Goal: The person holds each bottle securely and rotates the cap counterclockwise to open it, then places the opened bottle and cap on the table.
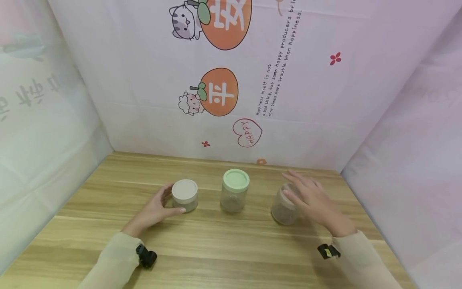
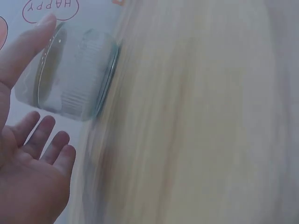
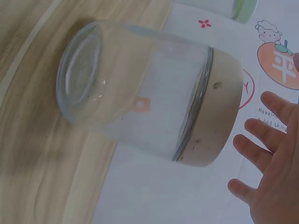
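Observation:
Three clear jars stand in a row on the wooden table. At the left is a short jar with a white lid (image 1: 185,190). My left hand (image 1: 155,206) reaches around its near-left side, thumb in front and fingers behind. In the left wrist view the fingers of that hand (image 2: 37,172) are spread beside the clear jar (image 2: 77,74). A taller jar with a light green lid (image 1: 235,180) stands in the middle, between the hands. Over the right-hand jar (image 1: 283,212), my right hand (image 1: 314,200) spreads its fingers near the beige lid (image 3: 215,107), partly hiding it.
The wooden table (image 1: 216,257) extends in front of the jars. A white printed cloth (image 1: 306,132) rises behind them, with white cloth sides at left (image 1: 43,140) and right (image 1: 408,168).

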Tool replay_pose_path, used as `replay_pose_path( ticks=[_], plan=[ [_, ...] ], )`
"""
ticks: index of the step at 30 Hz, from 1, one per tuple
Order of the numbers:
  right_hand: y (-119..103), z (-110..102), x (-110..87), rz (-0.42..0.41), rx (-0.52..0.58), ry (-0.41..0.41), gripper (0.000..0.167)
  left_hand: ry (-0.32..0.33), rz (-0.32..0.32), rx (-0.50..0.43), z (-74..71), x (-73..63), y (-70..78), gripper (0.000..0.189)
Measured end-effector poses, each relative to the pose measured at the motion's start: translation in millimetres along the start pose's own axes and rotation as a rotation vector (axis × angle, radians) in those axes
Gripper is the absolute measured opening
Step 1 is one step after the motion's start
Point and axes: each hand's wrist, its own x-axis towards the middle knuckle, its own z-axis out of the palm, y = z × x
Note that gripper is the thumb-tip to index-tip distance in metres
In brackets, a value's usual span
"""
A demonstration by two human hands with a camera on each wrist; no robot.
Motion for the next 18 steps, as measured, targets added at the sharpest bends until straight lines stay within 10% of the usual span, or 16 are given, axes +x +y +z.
replay_pose_path(
  ticks=[18],
  plan=[
    [-34.2, 10.9, 41.3, -0.111, 0.011, 0.007, 0.054, 0.042, -0.117, -0.147, 13.3, 11.4, 4.3, 0.110]
  ],
)
